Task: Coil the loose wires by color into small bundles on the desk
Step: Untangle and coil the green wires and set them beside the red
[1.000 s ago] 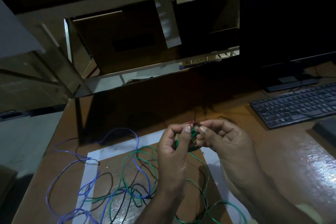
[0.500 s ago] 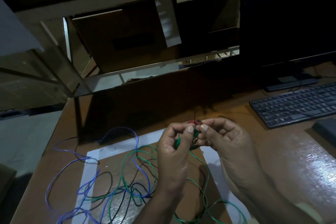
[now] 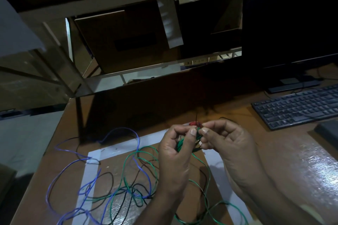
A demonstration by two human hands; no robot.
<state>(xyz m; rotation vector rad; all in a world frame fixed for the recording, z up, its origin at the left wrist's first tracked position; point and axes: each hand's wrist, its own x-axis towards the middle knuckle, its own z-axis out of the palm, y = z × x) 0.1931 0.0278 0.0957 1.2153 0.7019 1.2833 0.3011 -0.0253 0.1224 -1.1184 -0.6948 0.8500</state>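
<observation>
Since the prior frame, both hands hold position above the desk (image 3: 301, 170) with negligible shift.
Left hand (image 3: 173, 153) and right hand (image 3: 228, 144) meet fingertip to fingertip, each pinching one small green coil (image 3: 180, 145); a red piece (image 3: 194, 123), possibly wire, shows at 12 o'clock of the fingertips. One green wire (image 3: 206, 188) trails from the coil toward 6 o'clock. One blue wire (image 3: 73, 162) and at least one black wire (image 3: 109, 179) lie loose at 8 o'clock inside one white tape outline (image 3: 95, 153). One keyboard (image 3: 296, 107) sits at 2 o'clock.
</observation>
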